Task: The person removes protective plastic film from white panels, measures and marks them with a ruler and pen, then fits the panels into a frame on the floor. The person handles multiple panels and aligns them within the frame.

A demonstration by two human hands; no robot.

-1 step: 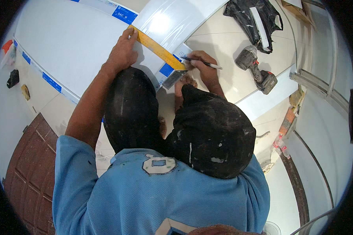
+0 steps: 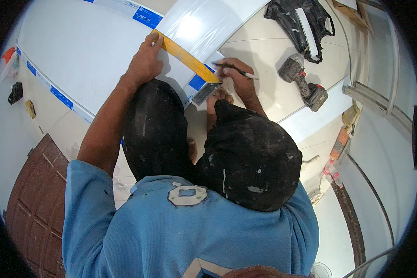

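Note:
A white panel (image 2: 83, 51) with blue-and-white film along its edges lies on the floor in front of me. Across its right end rests a try square with a yellow blade (image 2: 186, 56) and a dark grey stock (image 2: 205, 94), the stock toward my feet. My left hand (image 2: 145, 62) grips the far end of the blade, thumb and fingers closed at its tip. In my right hand (image 2: 238, 79) is a slim pen or pencil, dark with a pale end (image 2: 249, 75). Its tip points left, beside the blade near the stock.
A glossy white sheet (image 2: 194, 21) lies beyond the blade. To the right are a cordless drill (image 2: 303, 83), a black bag (image 2: 296, 23) with a white strip on it, and another white strip (image 2: 317, 116). A brown panelled door (image 2: 37, 208) stands at lower left.
My right hand and the pen have shifted slightly left, along the blade. My left hand and the try square have stayed put.

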